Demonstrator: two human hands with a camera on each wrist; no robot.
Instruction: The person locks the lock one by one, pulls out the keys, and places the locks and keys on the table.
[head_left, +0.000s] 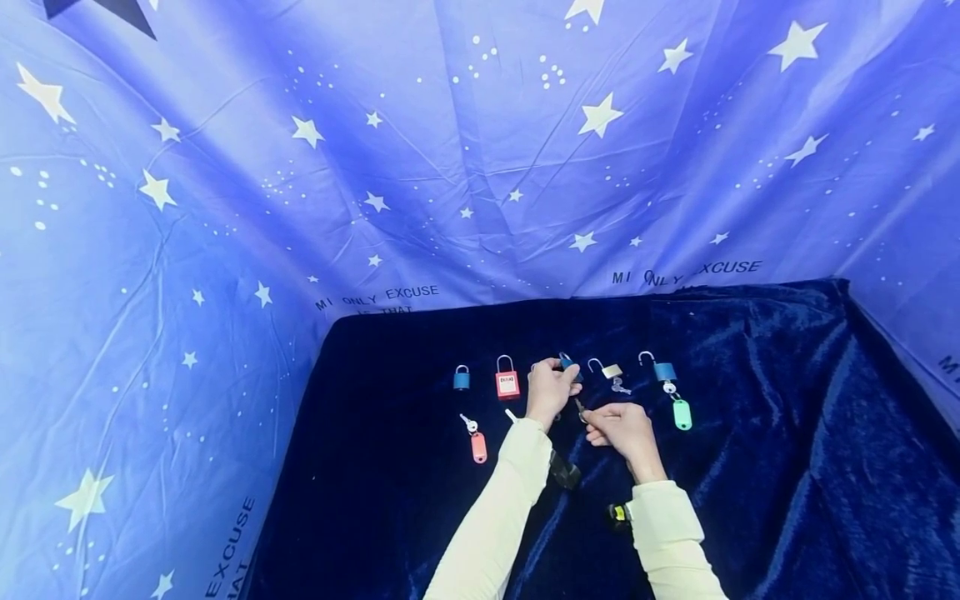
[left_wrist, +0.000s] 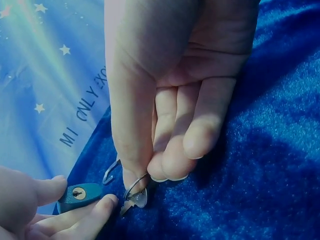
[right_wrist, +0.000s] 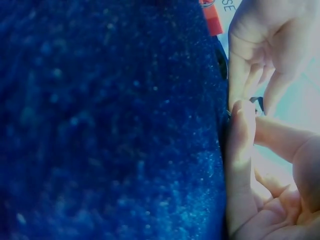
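In the head view my left hand holds a blue padlock between thumb and fingers. Its keyhole face shows in the left wrist view, where the padlock has its shackle swung open. My right hand pinches a small key just below and to the right of the padlock. Seen from the left wrist, the key hangs on a metal ring at the right fingertips, apart from the keyhole. Fingers hide most of both things in the right wrist view.
On the dark blue velvet cloth lie a small blue padlock, a red padlock, a red-tagged key, an open brass padlock with keys, and an open blue padlock with a green tag. Starry curtains stand behind.
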